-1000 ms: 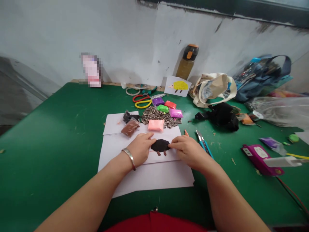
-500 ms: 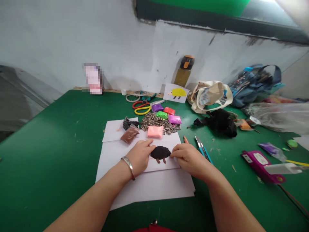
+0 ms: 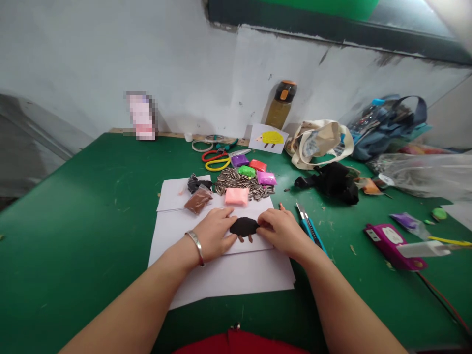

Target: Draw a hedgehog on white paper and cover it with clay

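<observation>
A black oval clay shape [image 3: 244, 227] with two small brown legs lies on a white sheet [image 3: 221, 275]. At its left edge rests my left hand [image 3: 213, 236], thumb and index finger spread apart, a silver bangle on the wrist. My right hand [image 3: 278, 231] touches the right edge of the black shape with its fingers bunched together; what they pinch, if anything, is hidden. Just beyond are a pink clay packet [image 3: 236, 196], a brown clay packet [image 3: 198, 200] and a heap of striped seeds [image 3: 230, 182].
Scissors [image 3: 221, 161], several clay packets and a card with a yellow hedgehog [image 3: 270, 138] are at the back, near a bottle [image 3: 280, 105]. Right of my hands lie a blue cutter [image 3: 311, 228], a black bag [image 3: 337, 184] and a magenta glue-gun-like device [image 3: 393, 246].
My left thumb has moved down and apart from the index finger, along the shape's lower left. My right fingers have shifted slightly onto its right edge. The whole view has moved a little.
</observation>
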